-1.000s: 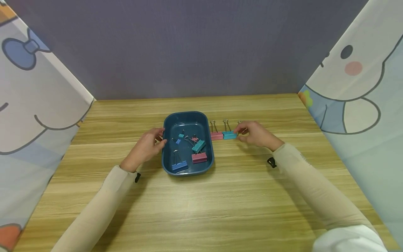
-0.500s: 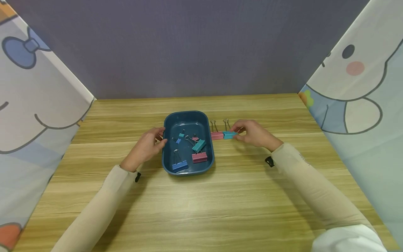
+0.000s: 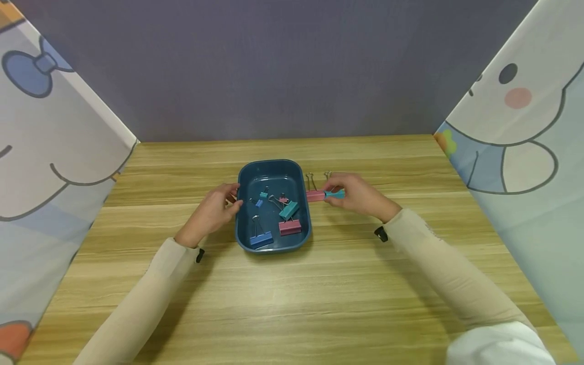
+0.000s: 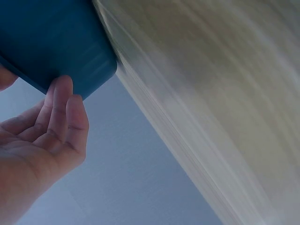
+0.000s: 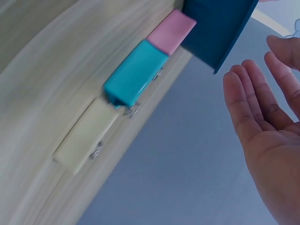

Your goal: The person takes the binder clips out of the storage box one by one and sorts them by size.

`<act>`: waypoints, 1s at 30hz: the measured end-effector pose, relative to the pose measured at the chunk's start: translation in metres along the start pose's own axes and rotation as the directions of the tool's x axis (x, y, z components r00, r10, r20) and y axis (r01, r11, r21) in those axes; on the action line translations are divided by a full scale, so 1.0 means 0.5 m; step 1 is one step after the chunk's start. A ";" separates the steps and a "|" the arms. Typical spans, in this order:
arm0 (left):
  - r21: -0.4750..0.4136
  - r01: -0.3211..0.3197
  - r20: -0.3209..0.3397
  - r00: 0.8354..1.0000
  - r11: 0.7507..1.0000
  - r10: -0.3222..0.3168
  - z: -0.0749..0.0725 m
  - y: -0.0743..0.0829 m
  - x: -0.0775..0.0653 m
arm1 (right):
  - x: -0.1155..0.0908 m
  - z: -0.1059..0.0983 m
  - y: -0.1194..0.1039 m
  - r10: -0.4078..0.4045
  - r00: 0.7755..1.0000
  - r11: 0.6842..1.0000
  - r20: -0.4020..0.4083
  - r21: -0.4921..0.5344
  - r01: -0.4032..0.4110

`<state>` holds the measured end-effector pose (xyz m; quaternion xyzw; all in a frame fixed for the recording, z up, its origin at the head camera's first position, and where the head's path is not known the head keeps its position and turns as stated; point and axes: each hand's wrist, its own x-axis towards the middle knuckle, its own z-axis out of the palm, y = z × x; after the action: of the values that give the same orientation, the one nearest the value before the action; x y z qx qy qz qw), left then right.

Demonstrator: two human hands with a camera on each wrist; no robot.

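Note:
My left hand (image 3: 211,215) holds the left wall of the dark blue tray (image 3: 274,248), with fingers against its outside and the thumb at the rim. Just right of the tray, a pink binder clip (image 3: 316,196) and a teal binder clip (image 5: 136,72) lie end to end. A cream binder clip (image 5: 86,136) continues this row in the right wrist view; my right hand (image 3: 356,195) hides it in the head view. That hand hovers over the teal clip, its fingers loosely extended and holding nothing.
Inside the tray are a large blue clip (image 3: 261,240), a large pink clip (image 3: 290,227), a large teal clip (image 3: 289,210) and several small clips. A grey wall (image 3: 283,71) rises behind the wooden table (image 3: 274,309).
My right hand has moved left along the row, from the teal clip's right end to its left end beside the pink clip. My left hand and the tray stay put.

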<state>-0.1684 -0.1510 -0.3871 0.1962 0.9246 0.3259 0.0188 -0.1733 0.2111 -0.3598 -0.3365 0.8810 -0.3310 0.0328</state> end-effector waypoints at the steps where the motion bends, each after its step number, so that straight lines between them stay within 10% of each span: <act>1: -0.001 0.002 0.002 1.000 1.000 -0.002 0.000 0.001 0.000 | 0.003 0.002 -0.004 -0.016 1.000 1.000 -0.003 -0.004 0.016; 30: 0.003 -0.014 -0.001 1.000 1.000 0.014 0.000 0.000 0.000 | 0.058 0.050 -0.062 -0.131 0.991 0.991 0.028 0.019 0.131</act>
<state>-0.1684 -0.1508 -0.3871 0.2023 0.9238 0.3248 0.0158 -0.1710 0.1618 -0.3559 -0.3981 0.8536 -0.3351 0.0265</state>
